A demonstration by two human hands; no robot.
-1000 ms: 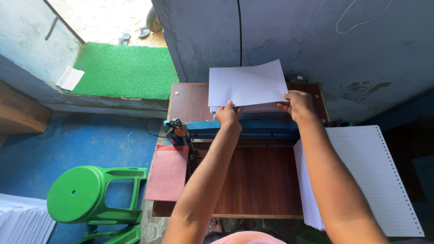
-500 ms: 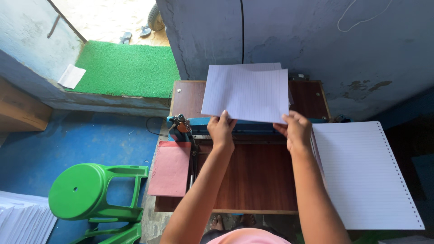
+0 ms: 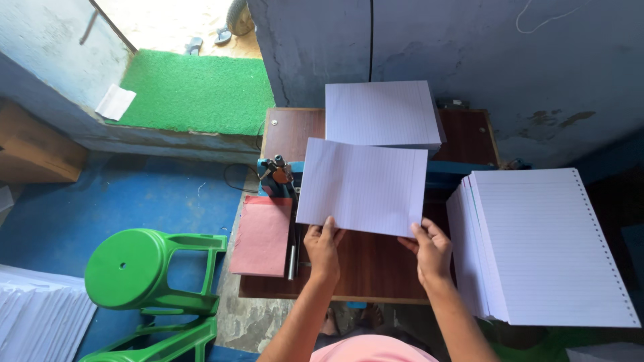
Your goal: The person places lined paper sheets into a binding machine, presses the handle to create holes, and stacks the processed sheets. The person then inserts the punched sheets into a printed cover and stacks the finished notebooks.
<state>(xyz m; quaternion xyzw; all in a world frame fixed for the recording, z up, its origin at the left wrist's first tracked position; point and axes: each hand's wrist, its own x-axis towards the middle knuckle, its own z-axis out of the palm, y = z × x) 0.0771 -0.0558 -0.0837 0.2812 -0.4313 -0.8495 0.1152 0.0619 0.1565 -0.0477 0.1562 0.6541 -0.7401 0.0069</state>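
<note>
A person seated at a small wooden table [image 3: 376, 268] holds a bundle of lined sheets [image 3: 362, 186] by its near edge, the left hand [image 3: 323, 247] pinching the lower left part and the right hand [image 3: 429, 251] pinching the lower right corner, fingers on top of the paper. The bundle hangs tilted above the tabletop, its far edge over a blue punching machine [image 3: 285, 175] that spans the table from side to side.

To the right of the hands, a thick stack of lined paper [image 3: 543, 245] lies with a row of punched holes along its right edge, its left side just beside the right hand. To the left, a pink cloth [image 3: 263, 234] lies on the table's near left corner, touching the machine's base.

Beyond the machine, a second stack of lined sheets [image 3: 382, 112] rests on the far part of the table against a worn blue wall [image 3: 469, 47].

On the blue floor to the left stands a green plastic stool [image 3: 131, 268], with another pile of white paper [image 3: 33, 315] at the lower left edge of the view. Farther off, a green mat [image 3: 194, 90] lies at a doorway, a loose white sheet [image 3: 115, 102] at its left edge.
</note>
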